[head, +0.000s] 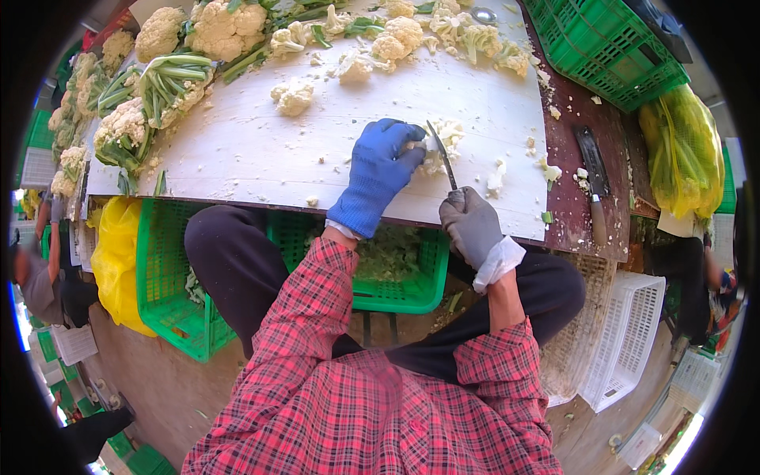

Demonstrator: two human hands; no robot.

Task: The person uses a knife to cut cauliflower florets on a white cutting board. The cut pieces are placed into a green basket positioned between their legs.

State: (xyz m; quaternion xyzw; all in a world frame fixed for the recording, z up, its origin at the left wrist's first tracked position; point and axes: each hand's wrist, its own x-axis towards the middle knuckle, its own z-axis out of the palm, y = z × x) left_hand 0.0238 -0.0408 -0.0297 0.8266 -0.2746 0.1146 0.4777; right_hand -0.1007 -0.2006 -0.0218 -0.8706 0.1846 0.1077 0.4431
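Note:
My left hand [389, 163], in a blue knit work glove, grips a piece of cauliflower [446, 138] on the white tabletop [249, 154]. In a grey glove, my right hand [472, 225] is closed around the handle of a small knife [441, 151]. Its dark blade points away from me and lies against the cauliflower piece, just right of my left fingers. How deep the blade sits cannot be seen. A small floret [496, 178] lies right of the knife, and a larger cut floret [293, 97] is farther off to the left.
Whole cauliflowers [225, 29] are heaped at the back left. A cleaver [594, 172] lies on the dark red board [564, 219] at right. Green crates [404, 303] holding trimmings stand below the table edge, beside my knees. White crates [629, 338] are at lower right. Other people are at both sides.

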